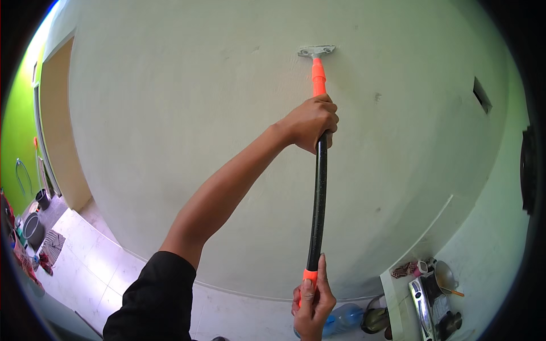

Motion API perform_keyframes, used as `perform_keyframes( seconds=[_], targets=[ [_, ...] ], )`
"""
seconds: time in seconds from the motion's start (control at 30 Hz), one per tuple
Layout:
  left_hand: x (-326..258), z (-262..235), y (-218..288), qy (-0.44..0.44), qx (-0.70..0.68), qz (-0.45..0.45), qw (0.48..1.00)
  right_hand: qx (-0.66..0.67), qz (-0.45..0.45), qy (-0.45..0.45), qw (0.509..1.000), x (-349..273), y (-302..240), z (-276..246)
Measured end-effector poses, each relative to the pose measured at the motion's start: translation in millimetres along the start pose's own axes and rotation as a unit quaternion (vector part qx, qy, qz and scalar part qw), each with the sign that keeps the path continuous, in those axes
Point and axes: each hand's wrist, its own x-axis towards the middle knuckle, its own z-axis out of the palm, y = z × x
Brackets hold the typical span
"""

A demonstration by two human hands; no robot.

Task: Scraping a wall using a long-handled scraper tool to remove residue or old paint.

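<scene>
A long-handled scraper [320, 187] with a black shaft and orange ends is held upright in front of the pale wall [199, 102]. Its metal head [317, 52] lies at the wall surface; whether the blade touches cannot be made out. High on the shaft, just below the upper orange part, my left hand [315, 122] is wrapped round the tool, the arm stretched up from a black sleeve. Lower down, my right hand [314, 304] grips the orange bottom end, one finger pointing up along the shaft.
A counter with a stove [421, 307] and a pan [445, 275] stands at lower right. Beside it on the floor lies a blue clear bottle [344, 318]. The wall has a rectangular hole [482, 95]. At left are a doorway [60, 125] and a grey tub [33, 230].
</scene>
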Motion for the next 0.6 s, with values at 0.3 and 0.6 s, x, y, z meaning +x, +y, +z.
perform_keyframes(
  seconds=[0.3, 0.6],
  targets=[
    [7, -9, -3, 0.053, 0.013, -0.003, 0.998, -0.023, -0.014, -0.003, 1.000, 10, -11, 5],
    [16, -16, -10, -0.002, 0.033, 0.007, 0.999, -0.028, -0.034, -0.002, 0.999, 16, -18, 10]
  ],
)
